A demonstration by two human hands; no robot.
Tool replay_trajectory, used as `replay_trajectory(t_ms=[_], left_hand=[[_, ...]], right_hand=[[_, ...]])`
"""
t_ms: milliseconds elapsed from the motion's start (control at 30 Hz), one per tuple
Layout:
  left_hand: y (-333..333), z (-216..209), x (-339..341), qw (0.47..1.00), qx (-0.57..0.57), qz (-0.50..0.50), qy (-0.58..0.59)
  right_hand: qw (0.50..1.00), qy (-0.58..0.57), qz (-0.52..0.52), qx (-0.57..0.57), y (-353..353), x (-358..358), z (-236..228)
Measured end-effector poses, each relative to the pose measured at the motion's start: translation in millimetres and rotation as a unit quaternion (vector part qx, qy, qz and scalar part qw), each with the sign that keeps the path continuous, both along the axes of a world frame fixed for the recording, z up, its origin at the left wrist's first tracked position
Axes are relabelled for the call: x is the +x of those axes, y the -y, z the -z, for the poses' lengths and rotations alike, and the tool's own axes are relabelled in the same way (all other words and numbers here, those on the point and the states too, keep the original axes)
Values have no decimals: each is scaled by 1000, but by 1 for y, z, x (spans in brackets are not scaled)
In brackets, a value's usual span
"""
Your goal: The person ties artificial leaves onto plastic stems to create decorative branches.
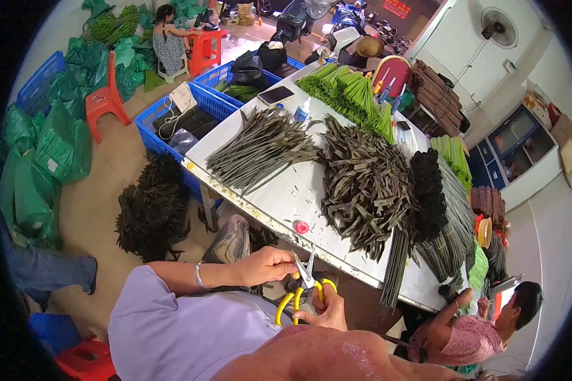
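Note:
Yellow-handled scissors (307, 278) are in my right hand (329, 310), its fingers in and around the handle loops. The blades stand apart and point toward the white table (264, 206). My left hand (265, 265), with a bracelet on its wrist, is closed with fingertips pinched right beside the blades. A small yellow bit shows at those fingertips; what they hold I cannot make out. A red round cap (301, 227) lies near the table edge. Beyond it are a bundle of dark thin stems (260, 149) and a big heap of dark leaf-like pieces (365, 184).
Green stem bundles (349, 95), a glue bottle (302, 110) and a phone (276, 95) are on the table. Blue crates (165, 124) and a black bundle (151, 213) flank its left. A person in pink (467, 340) works at the right; another person (170, 47) sits far back.

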State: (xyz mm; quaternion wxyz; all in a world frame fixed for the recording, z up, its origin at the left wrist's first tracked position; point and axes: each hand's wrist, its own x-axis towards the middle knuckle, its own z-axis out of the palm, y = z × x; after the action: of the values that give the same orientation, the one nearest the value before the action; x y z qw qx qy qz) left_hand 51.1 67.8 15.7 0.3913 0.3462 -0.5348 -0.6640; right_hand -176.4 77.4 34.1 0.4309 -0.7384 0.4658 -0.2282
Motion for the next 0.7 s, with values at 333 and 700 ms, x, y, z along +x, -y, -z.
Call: replay_trajectory(t_ms=[333,700], left_hand=[[-33,-16,11,979,-167,71,97],[3,-2,-10,997,57,-36,-37]], right_hand=[[968,153,173,103,-21,-18,37],[999,0,51,14,-5,-5,7]])
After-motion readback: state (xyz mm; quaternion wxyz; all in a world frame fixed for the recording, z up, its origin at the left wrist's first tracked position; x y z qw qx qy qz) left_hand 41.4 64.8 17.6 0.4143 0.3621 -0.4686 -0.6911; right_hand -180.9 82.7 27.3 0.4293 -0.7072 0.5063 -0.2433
